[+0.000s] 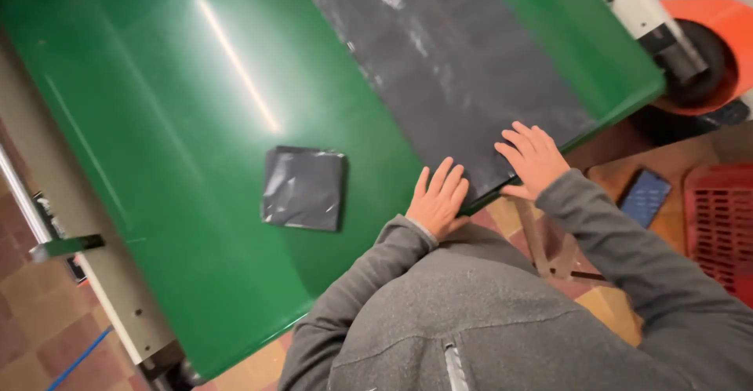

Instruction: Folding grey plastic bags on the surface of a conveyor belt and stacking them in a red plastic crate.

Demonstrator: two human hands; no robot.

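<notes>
A long dark grey plastic sheet (455, 69) lies flat across the green table (172, 109), running from the far edge to the near edge. My left hand (439, 199) rests palm down on the sheet's near end at the table's edge. My right hand (535, 158) lies flat on the same end, a little to the right, its thumb hooked under the edge. Both hands have fingers spread. A folded square of the same dark plastic (304, 188) sits on the table to the left of my hands, apart from them.
An orange roll on a dark spindle (710, 54) stands at the table's far right end. A phone (645, 196) lies on a wooden surface beside a red plastic crate (722, 226). A metal frame rail (70, 226) runs along the table's left side over the tiled floor.
</notes>
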